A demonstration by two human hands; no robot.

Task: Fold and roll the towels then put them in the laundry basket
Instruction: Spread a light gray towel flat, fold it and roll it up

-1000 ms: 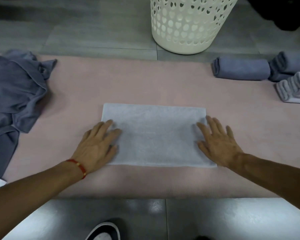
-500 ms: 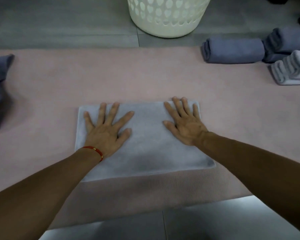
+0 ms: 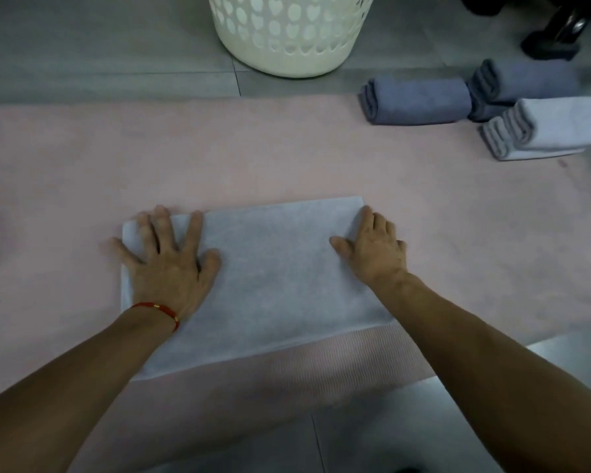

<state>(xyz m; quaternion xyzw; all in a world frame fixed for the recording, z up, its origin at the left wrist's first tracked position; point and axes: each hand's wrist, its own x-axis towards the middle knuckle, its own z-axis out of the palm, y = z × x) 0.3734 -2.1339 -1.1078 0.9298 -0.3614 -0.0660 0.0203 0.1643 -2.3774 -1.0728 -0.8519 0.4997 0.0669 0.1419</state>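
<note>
Three rolled towels [image 3: 420, 101] are already sitting far right beside the laundry basket [image 3: 287, 35], none visibly dropped in yet, while the white towel [image 3: 270, 278] is lying folded flat on the pink mat [image 3: 287, 155] in the near centre, with rolling and basketing to come, by my reckoning. The left hand [image 3: 171, 264] is pressing down on the towel's left end with fingers [image 3: 196, 227] spread wide and straight, gripping nothing. The right hand [image 3: 376, 250] is resting flat at the right edge, fingers together, extended, also holding nothing.
</note>
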